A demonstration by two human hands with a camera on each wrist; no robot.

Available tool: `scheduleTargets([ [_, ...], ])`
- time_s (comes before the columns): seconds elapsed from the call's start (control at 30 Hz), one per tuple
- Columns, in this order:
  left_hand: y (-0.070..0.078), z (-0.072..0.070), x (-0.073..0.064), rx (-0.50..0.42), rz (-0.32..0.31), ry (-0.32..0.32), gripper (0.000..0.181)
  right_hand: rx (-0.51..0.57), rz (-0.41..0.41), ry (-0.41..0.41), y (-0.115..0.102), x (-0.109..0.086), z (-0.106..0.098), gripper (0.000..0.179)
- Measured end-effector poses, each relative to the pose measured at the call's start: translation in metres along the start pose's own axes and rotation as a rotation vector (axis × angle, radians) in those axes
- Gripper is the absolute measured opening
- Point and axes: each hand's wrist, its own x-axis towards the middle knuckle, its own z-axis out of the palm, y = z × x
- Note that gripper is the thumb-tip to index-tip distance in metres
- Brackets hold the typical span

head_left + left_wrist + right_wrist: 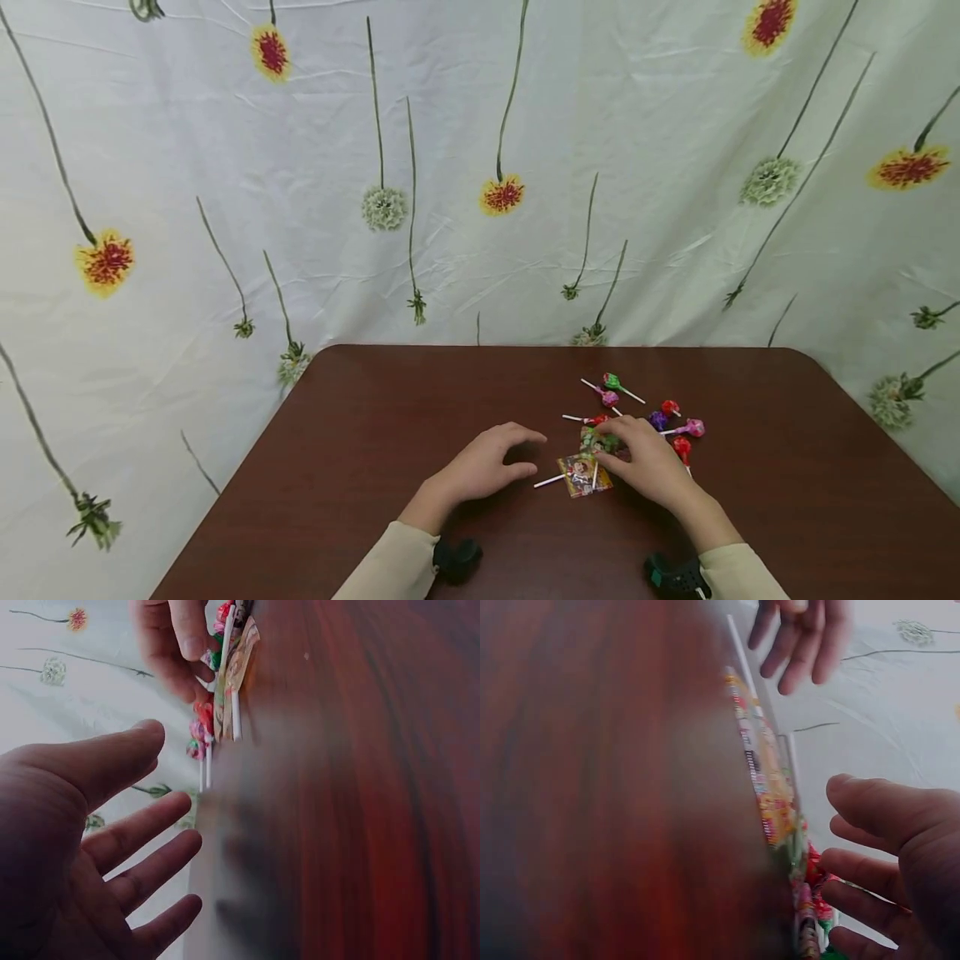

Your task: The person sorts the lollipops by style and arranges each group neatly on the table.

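My left hand [487, 464] hovers over the table with fingers spread and loosely bent, holding nothing, left of a small yellow printed packet [580, 478]. White lollipop sticks stick out beside and across that packet. My right hand [647, 460] is over the candy with its fingers apart; in the right wrist view its fingertips [840, 859] come close to a red lollipop [814, 862]. A green packet [589, 439] lies partly under the right fingers. Around this hand are a purple lollipop [657, 421], a pink lollipop [695, 427] and a red-wrapped lollipop [682, 448].
Farther back on the dark brown table [360, 433] lie a green lollipop [612, 381] and another pink lollipop [610, 398]. A white flower-printed cloth [450, 267] hangs behind the table's far edge. Dark bands are on both wrists.
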Motion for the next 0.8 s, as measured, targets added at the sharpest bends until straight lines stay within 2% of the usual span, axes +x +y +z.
scheduleTargets([
  [0.27,0.007,0.010,0.017,-0.015,0.017,-0.079,0.040,-0.015,-0.043,0.044,-0.002,-0.002,0.006,0.030],
  [0.47,0.009,0.017,0.029,-0.056,0.035,-0.035,0.033,-0.005,-0.010,0.041,0.000,-0.001,0.010,0.029],
  [0.8,0.011,0.036,0.041,0.017,-0.003,0.002,0.030,0.007,0.002,0.040,0.003,-0.003,0.018,0.026],
])
